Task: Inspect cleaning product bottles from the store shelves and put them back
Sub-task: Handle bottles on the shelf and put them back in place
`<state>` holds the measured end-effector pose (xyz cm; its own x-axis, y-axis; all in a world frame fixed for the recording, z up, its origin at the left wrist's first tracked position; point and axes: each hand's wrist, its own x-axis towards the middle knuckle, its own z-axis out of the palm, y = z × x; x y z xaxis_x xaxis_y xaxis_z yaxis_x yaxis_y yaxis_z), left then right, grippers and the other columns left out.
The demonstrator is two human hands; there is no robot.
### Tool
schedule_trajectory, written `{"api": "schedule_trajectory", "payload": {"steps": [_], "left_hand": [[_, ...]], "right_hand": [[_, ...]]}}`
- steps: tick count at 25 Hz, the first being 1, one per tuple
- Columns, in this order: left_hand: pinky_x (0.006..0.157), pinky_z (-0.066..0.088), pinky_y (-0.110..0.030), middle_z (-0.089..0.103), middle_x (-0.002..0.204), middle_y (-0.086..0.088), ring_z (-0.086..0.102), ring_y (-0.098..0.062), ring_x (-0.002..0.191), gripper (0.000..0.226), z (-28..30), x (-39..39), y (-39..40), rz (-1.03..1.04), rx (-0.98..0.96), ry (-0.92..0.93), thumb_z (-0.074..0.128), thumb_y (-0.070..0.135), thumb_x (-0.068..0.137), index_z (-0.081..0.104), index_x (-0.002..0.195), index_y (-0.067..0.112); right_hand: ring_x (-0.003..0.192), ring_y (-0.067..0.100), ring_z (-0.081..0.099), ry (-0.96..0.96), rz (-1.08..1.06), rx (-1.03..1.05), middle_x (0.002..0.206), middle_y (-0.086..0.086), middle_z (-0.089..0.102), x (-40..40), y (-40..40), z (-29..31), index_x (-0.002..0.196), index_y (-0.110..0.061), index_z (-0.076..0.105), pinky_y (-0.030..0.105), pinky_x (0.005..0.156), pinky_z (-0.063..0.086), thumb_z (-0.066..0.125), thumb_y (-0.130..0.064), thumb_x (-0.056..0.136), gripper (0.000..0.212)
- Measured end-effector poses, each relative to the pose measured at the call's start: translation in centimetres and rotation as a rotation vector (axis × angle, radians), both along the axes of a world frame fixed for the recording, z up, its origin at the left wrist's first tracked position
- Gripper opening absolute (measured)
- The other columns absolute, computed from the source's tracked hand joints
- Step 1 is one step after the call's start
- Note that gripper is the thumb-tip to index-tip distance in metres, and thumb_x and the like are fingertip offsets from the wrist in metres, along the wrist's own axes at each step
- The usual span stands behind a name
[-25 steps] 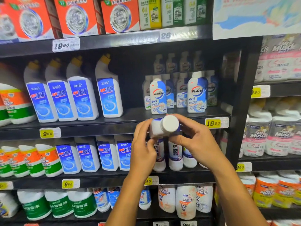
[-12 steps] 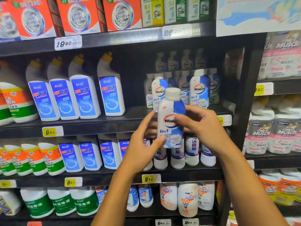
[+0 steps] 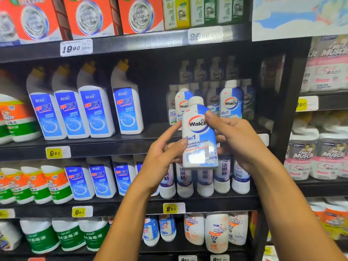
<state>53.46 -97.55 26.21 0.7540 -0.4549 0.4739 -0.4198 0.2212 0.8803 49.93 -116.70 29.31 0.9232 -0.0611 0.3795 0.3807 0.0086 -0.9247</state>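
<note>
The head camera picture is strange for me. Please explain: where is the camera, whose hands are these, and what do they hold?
There is no machine here. A person wears one camera on the head, looking forward and down, so you see that person's own arms reaching into the picture. Both hands hold one Walch bottle, a washing machine cleaner with a white cap, nearly upright, label toward the camera. The left hand touches its left side with its fingertips; the right hand grips its right side. Behind it are dark store shelves with yellow price tags. More Walch bottles stand on the shelf behind, and blue-labelled toilet cleaner bottles stand to the left.
</note>
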Motion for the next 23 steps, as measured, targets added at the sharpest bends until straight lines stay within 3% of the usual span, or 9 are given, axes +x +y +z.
{"api": "schedule_trajectory", "payload": {"steps": [2, 6, 10, 13, 15, 18, 21, 23], "left_hand": [[0.073, 0.057, -0.026, 0.075, 0.108, -0.003, 0.072, -0.018, 0.095, 0.054, 0.2, 0.1, -0.2, 0.015, -0.021, 0.019, 0.060, 0.030, 0.087, 0.048, 0.140, 0.027], [0.063, 0.052, -0.024, 0.073, 0.110, -0.011, 0.067, -0.019, 0.087, 0.046, 1.0, -0.2, -1.1, 0.013, -0.026, 0.089, 0.059, 0.036, 0.088, 0.056, 0.133, 0.025], [0.066, 0.054, -0.033, 0.076, 0.103, -0.009, 0.063, -0.024, 0.078, 0.032, 2.0, -0.2, -1.8, 0.010, -0.008, 0.105, 0.057, 0.039, 0.090, 0.067, 0.116, 0.025], [0.075, 0.051, -0.043, 0.075, 0.103, -0.014, 0.059, -0.031, 0.079, 0.024, 2.4, 0.1, -2.0, 0.023, -0.005, 0.120, 0.056, 0.034, 0.097, 0.068, 0.114, 0.022], [0.069, 0.051, -0.038, 0.075, 0.106, -0.012, 0.063, -0.025, 0.078, 0.028, 2.7, 0.3, -2.0, 0.014, -0.018, 0.111, 0.057, 0.036, 0.096, 0.066, 0.118, 0.023], [0.063, 0.054, -0.024, 0.075, 0.109, -0.004, 0.071, -0.016, 0.087, 0.043, 1.9, 0.8, -2.0, -0.009, -0.066, 0.080, 0.058, 0.042, 0.091, 0.056, 0.129, 0.023], [0.069, 0.057, -0.030, 0.075, 0.099, 0.001, 0.072, -0.016, 0.085, 0.049, 0.3, 1.0, -2.3, -0.141, -0.090, 0.141, 0.053, 0.051, 0.090, 0.057, 0.128, 0.019], [0.077, 0.058, -0.037, 0.073, 0.114, -0.008, 0.071, -0.023, 0.098, 0.064, -0.4, 0.9, -2.5, -0.251, -0.104, 0.254, 0.060, 0.060, 0.083, 0.059, 0.130, 0.017]], "right_hand": [[0.088, 0.027, 0.075, 0.018, 0.025, -0.017, 0.095, 0.011, 0.078, 0.0, -0.3, 0.2, 0.102, -0.008, 0.076, 0.043, 0.078, 0.055, 0.075, -0.050, 0.079, 0.048], [0.088, 0.028, 0.076, 0.095, 0.000, 0.066, 0.095, 0.015, 0.077, 0.4, -0.5, 0.8, 0.095, -0.006, 0.077, 0.033, 0.063, 0.060, 0.076, -0.043, 0.080, 0.040], [0.091, 0.029, 0.075, 0.121, -0.032, 0.120, 0.095, 0.014, 0.077, 0.8, -0.3, 1.4, 0.099, -0.006, 0.075, 0.043, 0.085, 0.056, 0.073, -0.042, 0.084, 0.039], [0.081, 0.023, 0.076, 0.110, -0.028, 0.133, 0.092, 0.012, 0.078, 1.0, -0.3, 1.6, 0.098, -0.007, 0.075, 0.034, 0.067, 0.059, 0.072, -0.043, 0.084, 0.038], [0.078, 0.021, 0.076, 0.098, -0.024, 0.137, 0.091, 0.012, 0.078, 1.2, -0.4, 1.7, 0.096, -0.008, 0.075, 0.030, 0.057, 0.060, 0.071, -0.042, 0.085, 0.036], [0.082, 0.020, 0.076, 0.022, -0.010, 0.131, 0.094, 0.008, 0.078, 1.4, -0.9, 1.7, 0.087, -0.013, 0.079, 0.035, 0.064, 0.063, 0.068, -0.039, 0.088, 0.028], [0.086, 0.016, 0.074, -0.112, 0.058, 0.123, 0.100, 0.002, 0.078, 1.4, -1.4, 1.7, 0.093, -0.021, 0.079, 0.033, 0.069, 0.060, 0.062, -0.037, 0.088, 0.024], [0.093, 0.016, 0.072, -0.186, 0.119, 0.100, 0.107, 0.001, 0.076, 1.4, -1.3, 1.7, 0.108, -0.021, 0.073, 0.032, 0.073, 0.059, 0.058, -0.035, 0.093, 0.026]]}}
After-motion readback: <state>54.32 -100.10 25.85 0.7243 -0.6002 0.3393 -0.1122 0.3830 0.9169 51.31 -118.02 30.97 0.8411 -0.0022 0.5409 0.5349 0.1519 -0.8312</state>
